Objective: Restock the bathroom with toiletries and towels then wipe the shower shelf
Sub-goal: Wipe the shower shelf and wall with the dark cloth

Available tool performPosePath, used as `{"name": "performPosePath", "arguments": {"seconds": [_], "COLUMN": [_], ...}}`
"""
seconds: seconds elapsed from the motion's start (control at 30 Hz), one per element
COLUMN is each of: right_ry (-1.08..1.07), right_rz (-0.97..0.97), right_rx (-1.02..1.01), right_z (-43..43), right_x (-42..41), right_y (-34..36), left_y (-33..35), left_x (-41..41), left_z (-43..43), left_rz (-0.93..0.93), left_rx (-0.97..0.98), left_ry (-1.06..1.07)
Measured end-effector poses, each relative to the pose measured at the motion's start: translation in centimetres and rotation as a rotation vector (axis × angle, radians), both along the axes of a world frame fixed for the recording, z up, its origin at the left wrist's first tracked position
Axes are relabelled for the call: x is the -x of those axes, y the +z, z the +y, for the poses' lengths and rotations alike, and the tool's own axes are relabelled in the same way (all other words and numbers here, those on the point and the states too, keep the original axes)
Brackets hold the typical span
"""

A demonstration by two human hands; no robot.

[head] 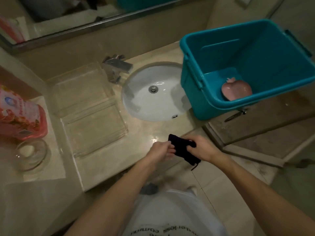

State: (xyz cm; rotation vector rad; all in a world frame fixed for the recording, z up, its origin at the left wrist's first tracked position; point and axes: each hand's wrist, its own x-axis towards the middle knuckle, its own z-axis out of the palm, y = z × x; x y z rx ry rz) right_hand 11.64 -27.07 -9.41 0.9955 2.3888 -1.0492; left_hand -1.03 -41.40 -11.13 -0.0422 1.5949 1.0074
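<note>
Head view: dark cloth [182, 149], axis diagonal

A dark cloth [183, 149] is held over the front edge of the countertop [102, 159] by both hands. It is gripped by the right hand [199, 149], whose fingers are curled over it, and one edge is pinched by the left hand [162, 149]. A thin cord is seen hanging from the cloth's lower corner. Behind the hands, a white sink [144, 103] is set into the countertop, with a chrome faucet [117, 65] at its back left. The sink's right rim is partly hidden by a teal bin [204, 103], in which a pink dish [237, 90] is seen lying. Two clear trays [88, 99] are laid left of the sink. Farther left a red packet [18, 116] is stood, and a white oval item is held in a glass bowl [42, 155] just in front of it.
</note>
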Motion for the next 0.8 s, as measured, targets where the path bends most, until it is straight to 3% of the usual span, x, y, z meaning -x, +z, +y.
{"name": "performPosePath", "arguments": {"seconds": [0.07,0.13,0.27,0.4,0.5,0.6,0.7,0.73,0.8], "right_ry": [0.006,0.075,0.199,0.087,-0.239,-0.796,-1.337,-1.442,-1.513], "right_rz": [0.037,0.031,0.061,0.165,0.209,0.410,0.656,0.738,0.853], "right_rx": [-0.105,-0.279,-0.549,-0.513,-0.354,-0.100,0.467,0.664,0.870], "right_z": [0.3,0.4,1.0,1.7,2.6,4.4,8.0,9.3,12.0], "right_x": [-2.7,-6.2,-15.3,-27.0,-34.9,-40.4,-43.5,-44.4,-46.2], "right_y": [1.4,2.6,4.4,5.0,4.7,4.9,6.7,7.3,8.0], "left_y": [1.2,1.9,3.4,4.3,4.4,6.0,8.2,8.8,9.7], "left_x": [-3.5,-7.0,-14.4,-23.6,-30.2,-35.7,-40.4,-41.8,-44.2], "left_z": [2.4,4.8,9.1,13.0,16.3,19.7,23.2,24.3,26.5], "left_rz": [-0.247,-0.359,-0.380,-0.365,-0.265,-0.101,-0.038,-0.017,-0.012], "left_rx": [-0.017,-0.040,-0.061,-0.080,-0.154,-0.264,-0.380,-0.403,-0.449], "left_ry": [0.013,0.022,0.027,0.088,0.062,-0.033,-0.157,-0.224,-0.363]}}
